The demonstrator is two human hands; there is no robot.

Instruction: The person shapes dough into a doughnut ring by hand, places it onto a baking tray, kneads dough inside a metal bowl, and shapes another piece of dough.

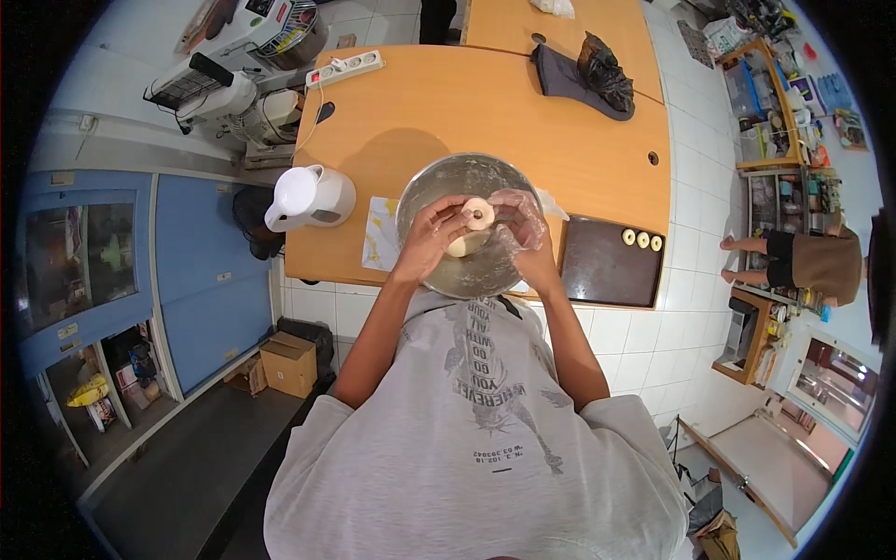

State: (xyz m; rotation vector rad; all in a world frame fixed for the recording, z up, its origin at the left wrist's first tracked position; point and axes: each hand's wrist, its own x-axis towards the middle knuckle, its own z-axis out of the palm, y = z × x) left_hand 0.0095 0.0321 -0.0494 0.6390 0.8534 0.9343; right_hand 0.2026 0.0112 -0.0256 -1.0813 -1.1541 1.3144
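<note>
A pale ring of dough (pixel 483 222) with a small hole in its middle is held up over a large metal bowl (pixel 509 275). My left hand (pixel 434 231) grips the ring from the left with bent fingers. On the other side my right hand (pixel 525 229), in a clear, crinkled plastic glove, has its fingertips on the ring's right edge. A larger lump of dough (pixel 463 247) lies in the bowl below, partly hidden by my hands. To the right, three dough rings (pixel 643 240) sit in a row on a dark baking tray (pixel 607 266).
A white jug (pixel 317 198) and a marked paper sheet (pixel 380 233) are left of the bowl. A power strip (pixel 345 68), a dark mitt-shaped cloth (pixel 567 79) and a black plastic bag (pixel 605 73) lie farther back. Another person (pixel 821 259) stands by the shelves at right.
</note>
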